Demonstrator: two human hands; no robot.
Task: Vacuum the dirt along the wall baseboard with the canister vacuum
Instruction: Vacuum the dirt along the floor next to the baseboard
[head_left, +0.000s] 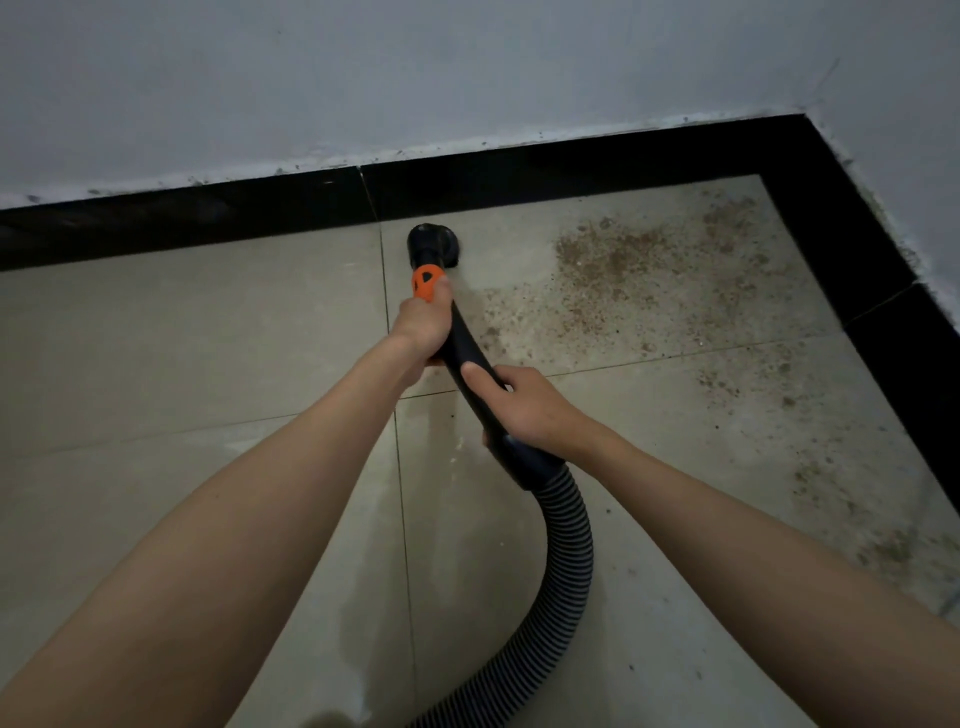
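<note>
Your left hand (423, 325) is wrapped tight around the front of the black plastic vacuum handle (467, 358), with your thumb up on its orange collar (427, 282). Your right hand (524, 405) grips the same handle lower down, just above where the black ribbed hose (566, 561) joins it. Both hands are closed on the handle, one a little ahead of the other.

The small round black nozzle (434, 244) sticks out past your left hand. It sits on the grey tiled floor (182, 353), just beside the shiny black baseboard (519, 179) that runs along the pale wall (467, 67).

The job looks partly done. The tiles toward the floor's left edge look mostly clean. But a big patch of brown crumbly dirt (639, 270) is spread over the floor on the nozzle's right side, reaching toward the corner where the two baseboards meet. More dirt runs down along the floor's right edge. The nozzle is near the edge of that patch, not in the thick part. So most of the dirt still waits for you, I think. The vacuum's body is out of sight.
</note>
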